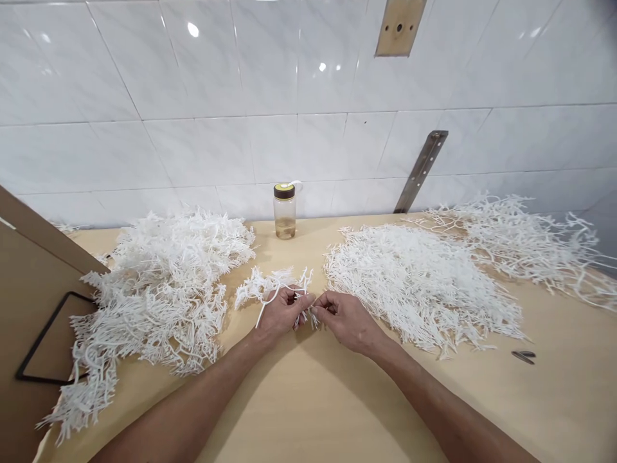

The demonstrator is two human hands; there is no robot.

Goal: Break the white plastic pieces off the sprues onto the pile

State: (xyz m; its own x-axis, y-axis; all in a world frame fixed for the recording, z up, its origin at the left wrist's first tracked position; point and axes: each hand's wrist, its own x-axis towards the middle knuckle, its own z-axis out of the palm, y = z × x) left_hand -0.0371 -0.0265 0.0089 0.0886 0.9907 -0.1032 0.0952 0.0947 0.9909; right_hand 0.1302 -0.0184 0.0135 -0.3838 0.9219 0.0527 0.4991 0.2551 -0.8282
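Observation:
My left hand (281, 313) and my right hand (348, 319) meet at the middle of a light wooden table (308, 399). Both are closed in a pinch on a white branched plastic piece (270, 288) with thin prongs, held just above the tabletop. A curved white stem of that piece hangs below my left fingers. A big heap of tangled white plastic branches (164, 296) lies to the left. A flatter heap of separated white plastic sticks (419, 283) lies to the right of my right hand.
A clear jar with a brown lid (285, 210) stands against the white tiled wall. Another spread of white plastic scraps (525, 241) lies far right. A cardboard box (29, 308) stands at the left edge. A small dark tool (523, 356) lies at the right.

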